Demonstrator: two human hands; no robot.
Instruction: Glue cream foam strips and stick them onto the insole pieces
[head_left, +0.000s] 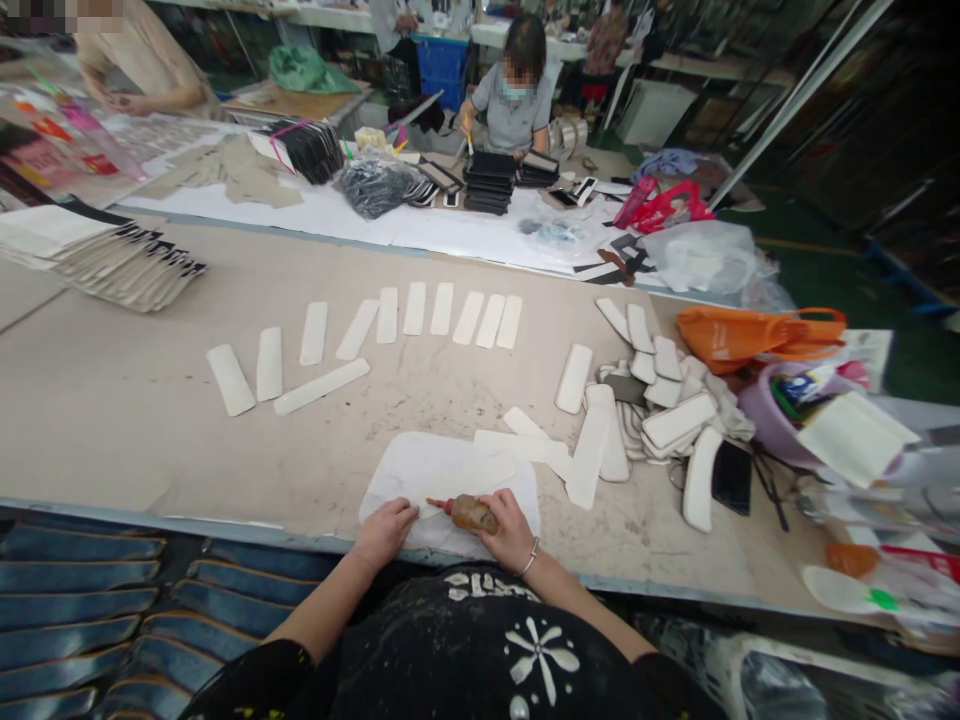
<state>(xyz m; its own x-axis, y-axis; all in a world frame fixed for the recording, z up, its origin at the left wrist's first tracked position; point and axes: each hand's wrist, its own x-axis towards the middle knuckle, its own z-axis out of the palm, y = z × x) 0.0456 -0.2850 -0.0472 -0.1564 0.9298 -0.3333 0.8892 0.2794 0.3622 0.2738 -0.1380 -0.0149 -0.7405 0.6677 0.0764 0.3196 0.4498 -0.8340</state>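
Observation:
My right hand (507, 530) is wrapped round a brown glue bottle (474, 514) with a red nozzle, tipped on its side and pointing left. Beneath it, a white strip (487, 470) lies on a white sheet (390, 462) at the table's front edge. The fingers of my left hand (388, 532) are pressed together at the sheet's left part, near the nozzle tip; what they pinch, if anything, is too small to make out. More white strips (592, 445) overlap just right of the sheet.
Several white strips (386, 315) lie spread in an arc across the table (225, 450). A heap of padded pieces (679, 420), a phone (731, 477) and a purple basin (776, 425) are on the right. Stacked panels (112, 255) sit far left. A co-worker (514, 100) sits opposite.

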